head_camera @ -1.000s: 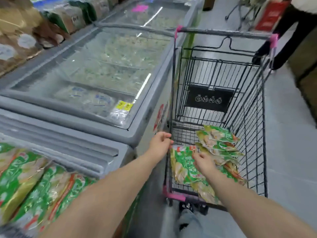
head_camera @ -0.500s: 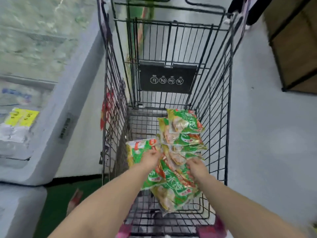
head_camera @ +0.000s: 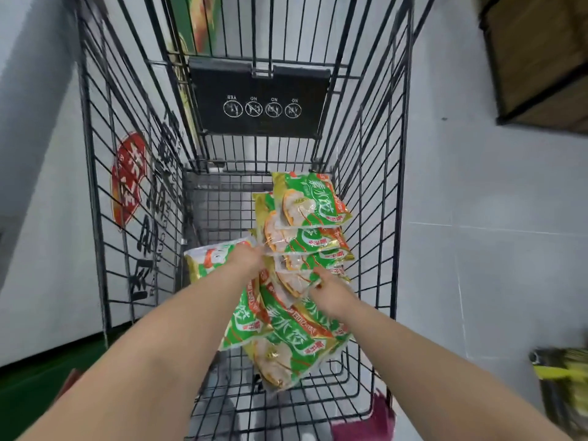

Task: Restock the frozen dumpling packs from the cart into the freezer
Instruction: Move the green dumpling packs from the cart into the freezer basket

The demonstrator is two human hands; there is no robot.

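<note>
Between cart walls (head_camera: 93, 186), left grip (head_camera: 246, 261) and right grip (head_camera: 331, 289) touch packs (head_camera: 302, 342).

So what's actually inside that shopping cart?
Green-and-gold dumpling packs lie overlapped toward the right side of the cart, with the left hand and right hand on them. Whatever lies beneath the top packs is covered by the pile and the arms.

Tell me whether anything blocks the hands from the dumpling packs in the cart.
Nothing visible does. The left hand and right hand are both inside the cart, down at the dumpling packs: left on the left-side pack, right at the stack. Blur hides whether either grips.
</note>
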